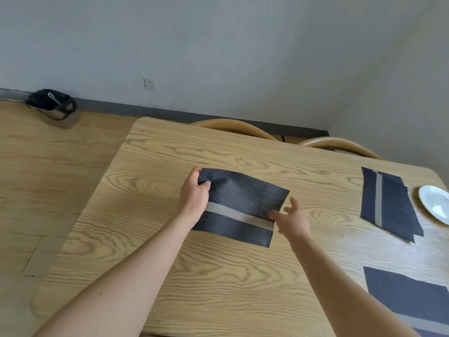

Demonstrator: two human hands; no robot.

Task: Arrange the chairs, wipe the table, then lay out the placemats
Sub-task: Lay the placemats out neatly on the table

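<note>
- The left hand [194,193] is pinching the far-left corner of the placemat [243,203], with the thumb on top and the fingers curled under the edge.
- The right hand [292,221] is hovering at the mat's right edge with its fingers spread and gripping nothing; I cannot tell whether the fingertips are touching the weave.
- The placemat is lying on the table [170,276] toward its left end, about midway between the near and far edges, and well apart from the second placemat [388,203] and the third placemat [408,295] at the right end.
- Its pale stripe is running left to right, and the long axis seems to follow it, sitting slightly skewed to the table's near edge.
- The woven mat is looking light and flexible yet springy, so it is probably sliding easily on the smooth wood.
- Holding two opposite corners or edges is likely the best way to square it, since one pinched corner alone is only pivoting it.
- A plate [435,203] is sitting at the right edge, just beside the second placemat.
</note>
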